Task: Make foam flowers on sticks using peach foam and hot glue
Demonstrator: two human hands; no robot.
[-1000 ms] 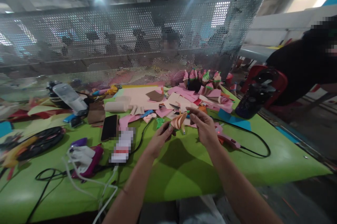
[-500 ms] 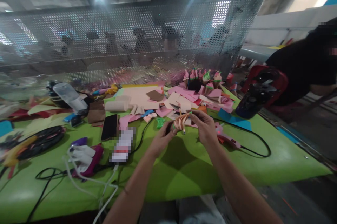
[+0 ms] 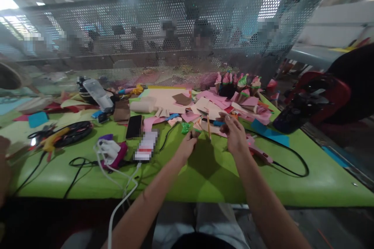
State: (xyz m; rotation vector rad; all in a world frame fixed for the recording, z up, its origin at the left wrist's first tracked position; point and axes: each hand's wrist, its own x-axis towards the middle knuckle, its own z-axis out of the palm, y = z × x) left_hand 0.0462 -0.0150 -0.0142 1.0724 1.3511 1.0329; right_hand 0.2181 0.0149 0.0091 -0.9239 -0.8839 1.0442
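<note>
My left hand (image 3: 187, 147) is closed around a small foam ice cream cone (image 3: 197, 125), with a cream-and-orange striped swirl on top and a brown, green-edged base partly hidden by my fingers. My right hand (image 3: 235, 134) is apart from it to the right, fingers partly spread, with nothing visible in them. Between the hands a thin pencil (image 3: 209, 127) points up and down in the view; I cannot tell whether it lies on the table. A green foam piece (image 3: 185, 127) is just beyond my left hand. Close to my right wrist lies a pink glue gun (image 3: 260, 151).
Finished cones (image 3: 242, 81) stand at the back before a perforated metal screen (image 3: 163, 62). Pink foam sheets (image 3: 214, 101) are strewn about. Leftward are a black phone (image 3: 134, 127), a magenta power strip (image 3: 117, 157) and cables. A dark bottle (image 3: 288, 118) stands right; another person's arm (image 3: 3, 163) shows far left.
My right hand has let go of the striped cone and moved right. My left hand keeps the cone, now turned more upright. The view has swung left, bringing another person's arm into sight.
</note>
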